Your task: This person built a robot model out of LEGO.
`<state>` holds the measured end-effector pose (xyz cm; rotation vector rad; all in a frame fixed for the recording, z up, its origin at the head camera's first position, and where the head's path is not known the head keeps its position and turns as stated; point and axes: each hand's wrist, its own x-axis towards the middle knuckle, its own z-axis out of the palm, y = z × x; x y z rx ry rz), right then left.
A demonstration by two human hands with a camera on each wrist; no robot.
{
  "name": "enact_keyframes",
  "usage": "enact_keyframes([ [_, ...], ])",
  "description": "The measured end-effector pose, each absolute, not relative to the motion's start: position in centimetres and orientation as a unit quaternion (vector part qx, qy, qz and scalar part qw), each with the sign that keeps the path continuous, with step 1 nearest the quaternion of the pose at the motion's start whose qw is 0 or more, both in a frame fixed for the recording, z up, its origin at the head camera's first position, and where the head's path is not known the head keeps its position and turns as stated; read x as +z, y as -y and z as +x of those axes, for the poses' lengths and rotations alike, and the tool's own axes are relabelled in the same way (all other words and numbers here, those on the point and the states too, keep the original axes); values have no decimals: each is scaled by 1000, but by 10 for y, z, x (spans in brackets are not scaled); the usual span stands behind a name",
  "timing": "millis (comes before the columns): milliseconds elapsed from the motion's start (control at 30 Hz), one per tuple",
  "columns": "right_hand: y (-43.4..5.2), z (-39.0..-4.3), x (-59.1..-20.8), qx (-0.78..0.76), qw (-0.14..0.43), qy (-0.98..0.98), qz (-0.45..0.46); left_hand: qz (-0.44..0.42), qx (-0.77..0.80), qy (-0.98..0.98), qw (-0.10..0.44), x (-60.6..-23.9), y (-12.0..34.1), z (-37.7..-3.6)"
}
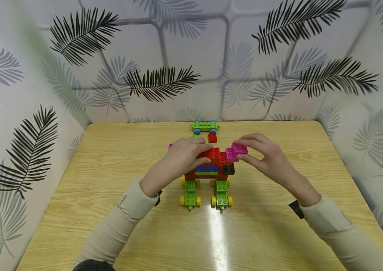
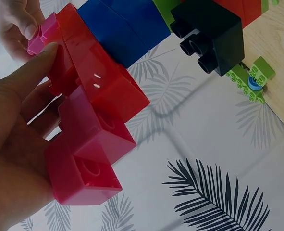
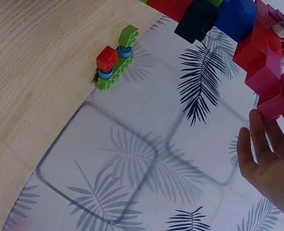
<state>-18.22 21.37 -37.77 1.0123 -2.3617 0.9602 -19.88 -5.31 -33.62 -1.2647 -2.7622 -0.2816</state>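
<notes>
From the head camera, the left hand (image 1: 186, 152) lies over the near-left top of a block model (image 1: 211, 165) in the middle of the wooden table (image 1: 110, 180), its fingers curled over the red blocks and covering most of that side, so only a sliver of pink shows past its knuckles; just to its right the right hand (image 1: 262, 154) pinches a pink block (image 1: 239, 149) between thumb and fingertips at the model's upper right corner, touching the pink piece already there. Below both hands the model stands on two green wheeled bases (image 1: 206, 194) with yellow wheels, and beyond the left hand's fingertips sits a loose red block (image 1: 212, 138) with a flat green wheeled plate (image 1: 205, 126) behind it, partly hidden by the hands. From the left wrist camera, the left hand (image 2: 12, 144) fills the lower left, its fingers wrapped round the red blocks (image 2: 91, 120) of the model seen from below; the blue (image 2: 120, 29) and black (image 2: 211, 33) blocks beyond are cut off at the top edge, and the right hand's fingertips (image 2: 17, 24) grip the pink block (image 2: 41, 33) at the far corner. From the right wrist camera, the right hand (image 3: 269, 163) is cut off at the right edge, fingers bent toward the pink block (image 3: 271, 96); whether they close on it cannot be told here, and the small green plate (image 3: 114, 62) lies well away to its left
</notes>
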Motion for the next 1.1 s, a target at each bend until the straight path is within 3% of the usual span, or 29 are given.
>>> enact_keyframes([
  [1100,-219,-190,-391,207,300,815,452,-421,-97,900,60,-339,56,-199],
])
